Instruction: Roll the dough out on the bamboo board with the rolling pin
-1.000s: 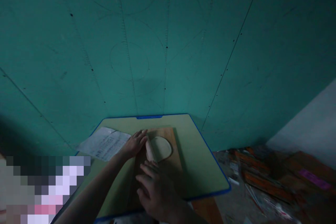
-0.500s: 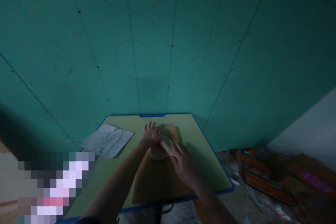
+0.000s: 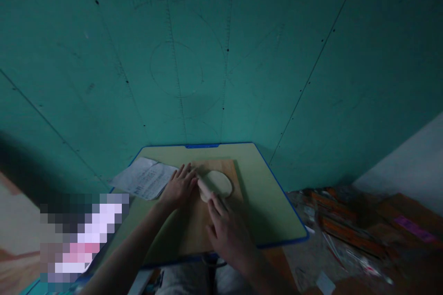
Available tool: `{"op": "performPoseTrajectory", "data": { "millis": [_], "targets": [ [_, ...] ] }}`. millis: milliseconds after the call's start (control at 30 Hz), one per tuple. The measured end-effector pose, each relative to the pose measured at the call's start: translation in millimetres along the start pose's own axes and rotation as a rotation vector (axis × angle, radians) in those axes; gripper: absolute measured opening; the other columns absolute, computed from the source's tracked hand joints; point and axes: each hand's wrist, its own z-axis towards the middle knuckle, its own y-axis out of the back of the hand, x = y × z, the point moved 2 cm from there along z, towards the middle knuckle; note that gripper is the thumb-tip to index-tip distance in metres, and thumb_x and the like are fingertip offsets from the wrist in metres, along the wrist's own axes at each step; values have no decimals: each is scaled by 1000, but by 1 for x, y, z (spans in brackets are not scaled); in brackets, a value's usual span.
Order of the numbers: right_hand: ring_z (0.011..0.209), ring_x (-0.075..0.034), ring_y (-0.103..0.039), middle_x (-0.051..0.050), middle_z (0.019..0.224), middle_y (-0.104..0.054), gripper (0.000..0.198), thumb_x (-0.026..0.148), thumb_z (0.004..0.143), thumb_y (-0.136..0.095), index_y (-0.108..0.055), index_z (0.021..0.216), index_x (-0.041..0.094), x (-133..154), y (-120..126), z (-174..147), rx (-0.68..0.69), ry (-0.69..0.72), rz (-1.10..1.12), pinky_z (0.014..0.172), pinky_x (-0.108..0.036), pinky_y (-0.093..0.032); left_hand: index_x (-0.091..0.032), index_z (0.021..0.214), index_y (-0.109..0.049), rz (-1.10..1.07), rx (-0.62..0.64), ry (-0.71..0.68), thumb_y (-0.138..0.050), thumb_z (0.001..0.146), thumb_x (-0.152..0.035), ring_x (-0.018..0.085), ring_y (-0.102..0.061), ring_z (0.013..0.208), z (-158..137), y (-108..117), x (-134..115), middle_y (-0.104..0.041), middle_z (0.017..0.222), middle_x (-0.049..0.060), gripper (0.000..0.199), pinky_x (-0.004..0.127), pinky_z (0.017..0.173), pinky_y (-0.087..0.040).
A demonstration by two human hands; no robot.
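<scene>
A round, flat sheet of pale dough (image 3: pixel 221 182) lies on a wooden board (image 3: pixel 197 235). Across the dough's left part runs a slanted, pale rolling pin (image 3: pixel 205 188). My left hand (image 3: pixel 179 187) rests at the pin's far left end, fingers stretched out and spread. At the near end, my right hand (image 3: pixel 226 228) has its extended fingers lying on the pin, with the thumb apart. Both hands press from above rather than wrapping round the pin, and they cover its ends.
The board sits on a pale-topped table (image 3: pixel 273 212) with a blue edge. A printed paper (image 3: pixel 143 177) lies at the table's left. Behind stands a green wall (image 3: pixel 194 55). Cardboard boxes (image 3: pixel 398 221) and clutter cover the floor at right. Something pixelated is at lower left.
The pin and both hands have moved left and toward me, uncovering more of the dough. The view has shifted slightly, so the table appears higher.
</scene>
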Motion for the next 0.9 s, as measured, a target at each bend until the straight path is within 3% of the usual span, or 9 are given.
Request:
{"op": "performPoseTrajectory", "data": {
  "millis": [133, 233, 400, 667, 900],
  "targets": [
    [145, -33, -37, -16, 160, -36, 58, 24, 91, -57, -48, 147, 9, 10, -4, -9, 11, 33, 14, 116, -48, -41, -19, 141, -52, -14, -61, -57, -33, 102, -42, 31, -44, 141, -12, 8, 7, -51, 149, 16, 49, 50, 112, -42],
    [147, -33, -34, -16, 161, -33, 60, 32, 93, -58, -46, 148, 10, 11, -6, -13, 9, 55, 14, 118, -49, -38, -20, 130, -59, -11, -78, -70, -36, 101, -43, 30, -50, 136, -11, 15, 9, -55, 145, 15, 44, 50, 110, -45],
    [148, -32, -31, -17, 159, -36, 64, 45, 97, -54, -42, 150, 11, -15, -1, 0, 2, 89, -32, 122, -53, -26, -17, 106, -65, 19, -42, -126, -38, 101, -42, 32, -52, 133, -15, 22, 4, -67, 125, 15, 36, 51, 108, -46],
    [150, -33, -25, -21, 158, -36, 52, 40, 104, -39, -50, 145, 9, -70, 14, 76, 2, 25, -175, 122, -53, -19, -17, 123, -62, 78, -32, -193, -40, 101, -38, 32, -59, 121, -51, 25, -17, -65, 127, 15, 37, 50, 103, -50],
    [140, -28, -42, -17, 149, -49, 40, 31, 103, -39, -60, 133, 16, -87, 6, 152, 27, -67, -176, 118, -46, -25, -11, 134, -54, 85, 26, -26, -40, 100, -46, 35, -55, 131, -34, 19, -10, -62, 136, 19, 51, 50, 105, -49]
  ]
}}
